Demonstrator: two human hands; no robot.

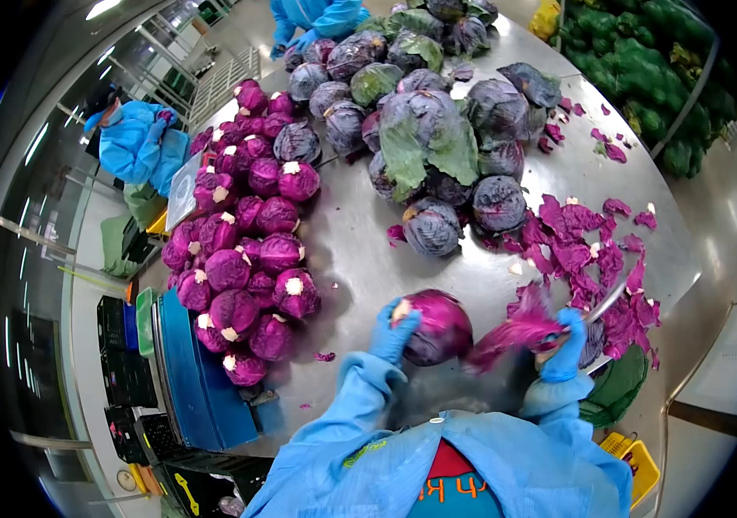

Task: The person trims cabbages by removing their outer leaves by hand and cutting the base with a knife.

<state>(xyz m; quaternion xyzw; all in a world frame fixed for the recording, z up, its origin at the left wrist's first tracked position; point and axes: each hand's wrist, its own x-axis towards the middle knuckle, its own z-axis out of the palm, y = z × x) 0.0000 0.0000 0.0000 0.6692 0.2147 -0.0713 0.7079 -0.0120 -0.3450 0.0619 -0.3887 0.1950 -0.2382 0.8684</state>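
My left hand, in a blue glove, grips a red cabbage by its left side, near the pale cut stem end. The cabbage rests on the metal table in front of me. To its right, my gloved right hand is closed around a knife, whose blade points up and to the right. A loose purple cabbage leaf, smeared by motion, hangs at that hand's left, between it and the cabbage. Whether the fingers also pinch the leaf is hard to make out.
Peeled red cabbages are piled at the left; untrimmed cabbages with dark outer leaves lie at the back. Torn leaves litter the metal table at right. Two people in blue work beyond. A yellow crate stands lower right.
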